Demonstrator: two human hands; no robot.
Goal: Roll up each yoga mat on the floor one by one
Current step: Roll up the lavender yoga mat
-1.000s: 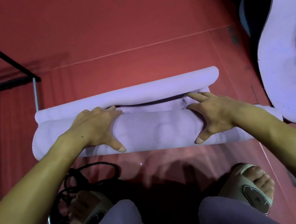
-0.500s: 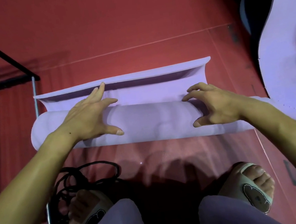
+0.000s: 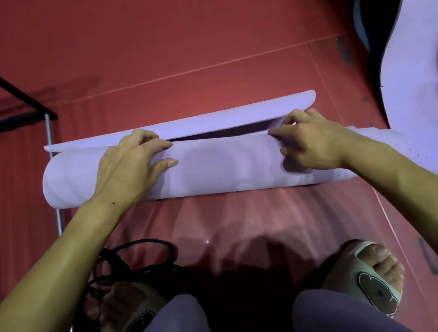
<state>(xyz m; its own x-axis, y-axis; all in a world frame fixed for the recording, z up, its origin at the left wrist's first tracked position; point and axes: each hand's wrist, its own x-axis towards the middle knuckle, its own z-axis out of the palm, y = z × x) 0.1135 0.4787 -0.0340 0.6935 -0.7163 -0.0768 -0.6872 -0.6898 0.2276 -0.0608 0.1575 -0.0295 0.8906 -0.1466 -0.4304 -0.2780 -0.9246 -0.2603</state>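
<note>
- We see the purple yoga mat (image 3: pixel 212 166) almost fully rolled, lying on the red floor (image 3: pixel 165 45) just in front of our feet.
- L hand (image 3: pixel 129 165) & R hand (image 3: pixel 314 143): both on top of the roll, fingers curled over its far edge, gripping it.
- Loose end flap (image 3: pixel 178 126) stands just behind the roll.

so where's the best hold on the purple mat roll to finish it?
Probably the top of the purple mat roll, from the near side, hands spread toward both ends. The loose end flap stands up behind it, so fingers can curl over the crest, as the left hand and right hand do.
</note>
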